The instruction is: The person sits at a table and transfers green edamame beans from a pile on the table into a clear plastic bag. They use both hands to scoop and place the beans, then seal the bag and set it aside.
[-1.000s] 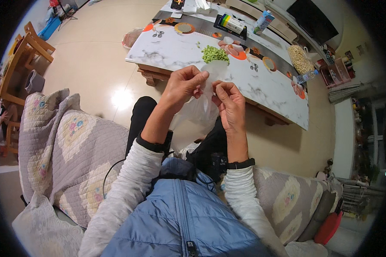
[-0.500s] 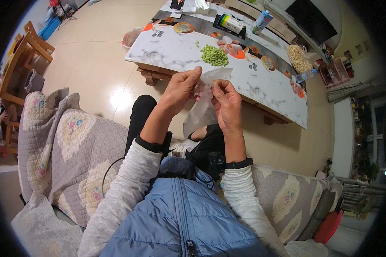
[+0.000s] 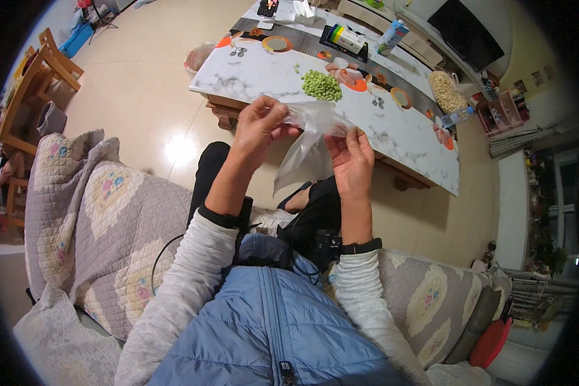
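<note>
A clear plastic bag (image 3: 303,157) hangs in front of me at the near edge of the table, its lower part dangling over the floor. My left hand (image 3: 258,128) pinches one side of the bag's top between thumb and fingers. The other side is gripped by my right hand (image 3: 350,154), so the top is spread between the two hands. Just beyond the bag, a heap of green beans (image 3: 321,85) lies on the marble-patterned table (image 3: 405,145), with a few loose ones beside it.
Farther back on the table stand a tissue box (image 3: 345,40) and a blue-white carton (image 3: 392,36). A bag of pale puffed snacks (image 3: 447,92) and a plastic bottle (image 3: 457,116) are at the right end. A quilted sofa (image 3: 138,193) extends on both sides of me.
My hands have moved apart, the left one shifting left and the right one slightly right and down. The bag's top is now stretched wider between them.
</note>
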The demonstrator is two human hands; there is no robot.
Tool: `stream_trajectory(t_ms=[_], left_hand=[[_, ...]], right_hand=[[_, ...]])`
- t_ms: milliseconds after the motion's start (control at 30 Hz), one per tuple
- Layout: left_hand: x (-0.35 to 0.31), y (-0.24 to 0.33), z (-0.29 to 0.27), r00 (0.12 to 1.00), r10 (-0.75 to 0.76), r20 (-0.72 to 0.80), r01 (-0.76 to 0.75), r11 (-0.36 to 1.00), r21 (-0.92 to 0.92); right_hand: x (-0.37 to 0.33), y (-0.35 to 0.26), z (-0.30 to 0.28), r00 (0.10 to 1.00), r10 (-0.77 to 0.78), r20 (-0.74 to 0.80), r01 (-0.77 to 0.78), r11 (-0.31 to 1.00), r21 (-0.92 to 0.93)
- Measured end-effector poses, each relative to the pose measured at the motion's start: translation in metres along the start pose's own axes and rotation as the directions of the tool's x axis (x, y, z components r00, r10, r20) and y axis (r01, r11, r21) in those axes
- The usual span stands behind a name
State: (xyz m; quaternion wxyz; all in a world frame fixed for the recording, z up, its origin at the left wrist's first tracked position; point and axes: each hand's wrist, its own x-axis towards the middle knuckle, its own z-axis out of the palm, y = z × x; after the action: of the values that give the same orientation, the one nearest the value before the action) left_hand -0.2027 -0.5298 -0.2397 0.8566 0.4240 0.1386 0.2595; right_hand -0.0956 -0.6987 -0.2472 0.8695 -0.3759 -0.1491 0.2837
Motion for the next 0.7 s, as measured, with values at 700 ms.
stream_trajectory(t_ms=[700], left_hand=[[-0.004,-0.017,0.017,0.984,0.061,-0.168,-0.064,0.998,-0.015]], right_hand=[[-0.023,0.013,0.003,0.981,-0.037,0.192,0.152,0.763,-0.628]])
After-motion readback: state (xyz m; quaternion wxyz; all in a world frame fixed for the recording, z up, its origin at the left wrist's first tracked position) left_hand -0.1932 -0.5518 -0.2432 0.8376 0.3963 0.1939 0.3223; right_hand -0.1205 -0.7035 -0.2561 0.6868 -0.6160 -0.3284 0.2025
